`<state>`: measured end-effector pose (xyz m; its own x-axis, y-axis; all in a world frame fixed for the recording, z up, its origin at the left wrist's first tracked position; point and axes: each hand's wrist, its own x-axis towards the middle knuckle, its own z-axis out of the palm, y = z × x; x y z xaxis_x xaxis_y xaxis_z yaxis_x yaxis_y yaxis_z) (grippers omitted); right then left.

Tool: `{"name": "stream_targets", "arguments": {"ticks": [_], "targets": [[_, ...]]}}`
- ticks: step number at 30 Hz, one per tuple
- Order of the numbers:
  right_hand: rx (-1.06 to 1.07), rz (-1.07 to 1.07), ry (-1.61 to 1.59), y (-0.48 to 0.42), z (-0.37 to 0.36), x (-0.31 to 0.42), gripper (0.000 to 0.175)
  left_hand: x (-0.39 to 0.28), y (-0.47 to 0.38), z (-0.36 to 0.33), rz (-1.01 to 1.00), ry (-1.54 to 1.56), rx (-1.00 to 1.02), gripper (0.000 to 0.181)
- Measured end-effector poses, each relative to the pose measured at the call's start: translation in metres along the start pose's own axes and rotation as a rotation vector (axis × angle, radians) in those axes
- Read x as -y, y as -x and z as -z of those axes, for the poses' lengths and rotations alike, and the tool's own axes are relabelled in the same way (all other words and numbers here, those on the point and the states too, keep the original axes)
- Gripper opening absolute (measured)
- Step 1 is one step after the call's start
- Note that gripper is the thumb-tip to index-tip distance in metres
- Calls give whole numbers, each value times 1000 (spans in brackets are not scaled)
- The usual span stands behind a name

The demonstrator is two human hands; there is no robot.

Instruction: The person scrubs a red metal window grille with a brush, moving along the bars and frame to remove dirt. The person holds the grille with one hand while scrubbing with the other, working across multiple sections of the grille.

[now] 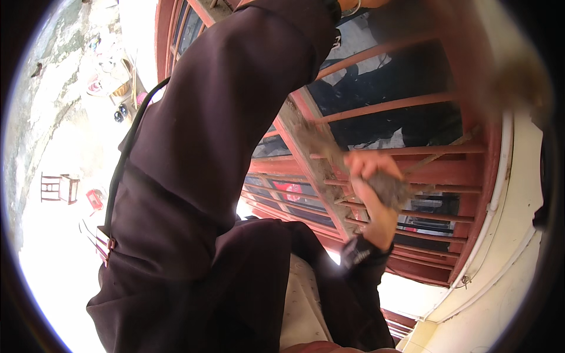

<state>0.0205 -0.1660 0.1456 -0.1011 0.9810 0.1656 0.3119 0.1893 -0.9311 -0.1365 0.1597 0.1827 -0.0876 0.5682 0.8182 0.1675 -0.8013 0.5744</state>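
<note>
My right hand (368, 176), blurred, has its fingers curled around a grey-brown bundle that looks like a dusty rag (390, 189). It is in front of the reddish window bars (435, 216), near a dusty wooden beam (309, 154). Whether the rag touches the bars cannot be made out. My left arm, in a dark sleeve (198, 132), reaches to the top of the picture. Only a strip of skin of my left hand (368, 3) shows there, beside a metal bracelet (354, 9); its fingers are cut off by the edge.
Dark window panes (388, 88) lie behind the bars. White pipe (499, 189) runs along the pale wall (516, 220) at right. A chair (59, 189), a red stool-like thing (94, 199) and a basket (120, 89) stand on the bright ground at left. A brown blur (516, 86) covers the upper right.
</note>
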Motion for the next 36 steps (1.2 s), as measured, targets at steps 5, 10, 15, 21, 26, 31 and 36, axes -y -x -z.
{"name": "stream_targets", "arguments": {"ticks": [5, 10, 15, 21, 26, 31, 36], "targets": [[138, -183, 53, -27, -25, -53, 15, -1, -3, 5, 16, 10, 86, 24], [115, -531, 181, 41, 29, -14, 20, -6, 0, 7, 64, 3, 10, 26], [-86, -5, 17, 2, 11, 6, 19, -6, 0, 2, 73, 24, 45, 26], [-376, 351, -112, -22, -30, -27, 22, -2, 1, 0, 47, 31, 43, 27], [-431, 381, -108, -7, -19, -30, 21, -1, 0, 1, 34, 40, 34, 26], [-603, 399, -375, -61, -29, -62, 22, -1, 3, 2, 44, 64, 14, 25], [-530, 394, -507, -79, -29, -104, 19, -2, 3, 0, 35, 52, 1, 25]]}}
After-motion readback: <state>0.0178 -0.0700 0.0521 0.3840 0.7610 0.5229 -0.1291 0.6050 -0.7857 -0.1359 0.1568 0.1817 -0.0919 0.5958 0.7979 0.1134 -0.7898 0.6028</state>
